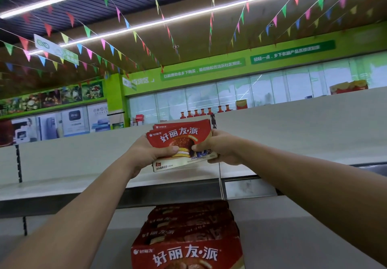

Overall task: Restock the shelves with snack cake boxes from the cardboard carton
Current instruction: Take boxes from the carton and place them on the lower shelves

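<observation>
In the middle of the frame both arms reach forward and up, and between them is a small stack of red snack cake boxes (180, 141), held flat-faced toward the camera and tilted a little, its top edges slightly fanned so the exact count cannot be told. The left hand (151, 153) grips the stack's left edge, fingers wrapped behind it and thumb pressed on the front face near the printed cake. The right hand (220, 149) holds the right edge the same way, its thumb on the front, the two thumb tips nearly meeting at the centre of the box. The stack is lifted above the pale upper shelf (62, 187), in front of the shelf's grey back panel (293, 130), and does not touch the shelf. At the bottom centre of the frame, below that shelf's front edge and directly under the hands, a row of matching boxes (188, 239) runs away from the camera, the nearest showing its red face. Beyond the back panel stand red bottles (202, 112), and strings of coloured pennants (90, 53) cross the ceiling in the upper half of the frame.
</observation>
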Motion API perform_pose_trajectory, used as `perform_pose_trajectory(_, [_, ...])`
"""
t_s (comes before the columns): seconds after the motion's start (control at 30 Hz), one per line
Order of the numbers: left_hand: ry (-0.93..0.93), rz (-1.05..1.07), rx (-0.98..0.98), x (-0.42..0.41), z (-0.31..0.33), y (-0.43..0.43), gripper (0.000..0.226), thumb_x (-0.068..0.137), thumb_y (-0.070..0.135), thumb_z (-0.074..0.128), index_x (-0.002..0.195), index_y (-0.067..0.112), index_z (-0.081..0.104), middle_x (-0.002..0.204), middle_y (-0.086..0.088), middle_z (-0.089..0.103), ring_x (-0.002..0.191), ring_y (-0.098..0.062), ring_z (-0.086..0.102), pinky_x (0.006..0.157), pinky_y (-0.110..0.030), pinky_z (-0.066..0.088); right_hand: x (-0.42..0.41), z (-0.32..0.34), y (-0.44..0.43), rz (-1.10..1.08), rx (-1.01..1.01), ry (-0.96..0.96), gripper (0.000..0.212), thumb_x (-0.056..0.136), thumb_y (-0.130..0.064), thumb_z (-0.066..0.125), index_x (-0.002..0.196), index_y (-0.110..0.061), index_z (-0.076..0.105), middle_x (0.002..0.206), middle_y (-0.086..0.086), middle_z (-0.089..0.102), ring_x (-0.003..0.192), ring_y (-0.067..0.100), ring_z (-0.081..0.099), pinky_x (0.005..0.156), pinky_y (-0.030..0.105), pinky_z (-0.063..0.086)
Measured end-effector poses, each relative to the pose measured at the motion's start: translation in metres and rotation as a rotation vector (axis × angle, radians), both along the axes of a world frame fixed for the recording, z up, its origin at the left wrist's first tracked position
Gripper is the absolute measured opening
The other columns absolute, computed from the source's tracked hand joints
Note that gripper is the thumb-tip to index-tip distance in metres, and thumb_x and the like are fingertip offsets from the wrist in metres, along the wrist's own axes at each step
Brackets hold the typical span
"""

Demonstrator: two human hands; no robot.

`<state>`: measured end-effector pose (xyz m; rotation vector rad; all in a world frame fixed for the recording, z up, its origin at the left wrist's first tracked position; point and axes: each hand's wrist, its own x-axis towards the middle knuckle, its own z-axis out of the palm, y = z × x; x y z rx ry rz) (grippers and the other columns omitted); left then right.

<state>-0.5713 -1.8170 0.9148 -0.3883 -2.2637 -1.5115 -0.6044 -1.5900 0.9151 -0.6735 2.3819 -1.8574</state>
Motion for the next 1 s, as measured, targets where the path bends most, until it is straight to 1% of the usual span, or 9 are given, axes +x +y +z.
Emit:
perform_pose_trajectory(0.07, [-0.009, 0.009, -0.022, -0.007, 0.000, 0.003, 0.076, 0.046, 0.035, 0.096, 0.115, 0.021, 0.069, 0.102, -0.002, 0.079, 0.100, -0.022, 0.074, 0.087, -0.037, 0.059, -0.006, 0.002, 0.004, 0.004, 0.043, -0.015, 0.053, 0.088, -0.011, 0.077, 0.132, -0.018, 0.048, 0.130, 0.009, 0.059, 0.122, 0.029, 0.057, 0.110, 0.055, 0.044])
perform_pose_trajectory(0.13, [-0.019, 0.011, -0.049, -0.015, 0.000, 0.004, 0.083, 0.044, 0.041, 0.100, 0.118, 0.022, 0.068, 0.104, -0.001, 0.078, 0.101, -0.021, 0.074, 0.090, -0.040, 0.060, -0.013, 0.002, 0.005, -0.006, 0.055, -0.025, 0.062, 0.089, -0.009, 0.076, 0.141, -0.018, 0.043, 0.138, 0.011, 0.055, 0.128, 0.031, 0.053, 0.111, 0.058, 0.042])
perform_pose_trajectory(0.23, [-0.024, -0.004, -0.062, -0.027, -0.001, 0.004, 0.092, 0.038, 0.048, 0.098, 0.121, 0.023, 0.067, 0.107, -0.002, 0.078, 0.102, -0.022, 0.074, 0.094, -0.044, 0.059, -0.024, 0.002, 0.006, -0.013, 0.053, -0.030, 0.068, 0.089, -0.007, 0.074, 0.146, -0.019, 0.038, 0.143, 0.011, 0.051, 0.135, 0.034, 0.049, 0.114, 0.059, 0.038])
perform_pose_trajectory(0.37, [-0.026, -0.036, -0.052, -0.039, -0.004, 0.005, 0.103, 0.026, 0.056, 0.099, 0.120, 0.024, 0.067, 0.105, -0.002, 0.078, 0.101, -0.022, 0.074, 0.091, -0.042, 0.059, -0.039, 0.002, 0.003, 0.002, 0.061, -0.029, 0.068, 0.087, -0.004, 0.075, 0.143, -0.021, 0.041, 0.140, 0.008, 0.055, 0.137, 0.032, 0.047, 0.118, 0.058, 0.034])
perform_pose_trajectory(0.5, [-0.078, -0.078, -0.055, -0.047, -0.005, 0.002, 0.086, 0.045, 0.040, 0.100, 0.122, 0.024, 0.066, 0.108, -0.002, 0.078, 0.106, -0.023, 0.072, 0.088, -0.037, 0.058, -0.050, -0.005, 0.000, 0.021, 0.095, -0.012, 0.060, 0.088, 0.002, 0.072, 0.139, -0.017, 0.048, 0.131, 0.007, 0.060, 0.130, 0.027, 0.052, 0.118, 0.050, 0.037])
perform_pose_trajectory(0.6, [-0.125, -0.098, -0.051, -0.050, -0.009, -0.003, 0.074, 0.059, 0.027, 0.093, 0.126, 0.022, 0.063, 0.111, -0.003, 0.077, 0.107, -0.023, 0.072, 0.089, -0.037, 0.058, -0.054, -0.010, -0.002, 0.032, 0.125, -0.021, 0.053, 0.089, 0.006, 0.069, 0.135, -0.016, 0.053, 0.130, 0.008, 0.061, 0.130, 0.026, 0.052, 0.118, 0.047, 0.037])
perform_pose_trajectory(0.77, [-0.188, -0.119, -0.047, -0.049, -0.014, -0.008, 0.068, 0.064, 0.014, 0.090, 0.126, 0.019, 0.063, 0.109, -0.005, 0.077, 0.105, -0.024, 0.072, 0.083, -0.033, 0.058, -0.049, -0.014, 0.001, 0.082, 0.154, -0.022, 0.051, 0.088, 0.018, 0.061, 0.116, -0.024, 0.055, 0.133, 0.010, 0.059, 0.131, 0.027, 0.051, 0.119, 0.044, 0.035])
perform_pose_trajectory(0.9, [-0.231, -0.131, -0.021, -0.048, -0.016, -0.011, 0.069, 0.065, 0.010, 0.089, 0.127, 0.021, 0.061, 0.109, -0.005, 0.077, 0.106, -0.024, 0.072, 0.081, -0.033, 0.058, -0.049, -0.014, 0.002, 0.070, 0.147, -0.031, 0.052, 0.087, 0.018, 0.062, 0.118, -0.023, 0.054, 0.131, 0.010, 0.059, 0.131, 0.029, 0.051, 0.119, 0.045, 0.036])
perform_pose_trajectory(1.0, [-0.269, -0.138, -0.018, -0.045, -0.016, -0.011, 0.069, 0.064, 0.011, 0.089, 0.127, 0.021, 0.062, 0.109, -0.004, 0.078, 0.108, -0.025, 0.071, 0.084, -0.035, 0.057, -0.052, -0.015, 0.002, 0.071, 0.189, -0.066, 0.055, 0.087, 0.012, 0.066, 0.133, -0.017, 0.053, 0.138, 0.010, 0.057, 0.137, 0.030, 0.045, 0.121, 0.048, 0.031])
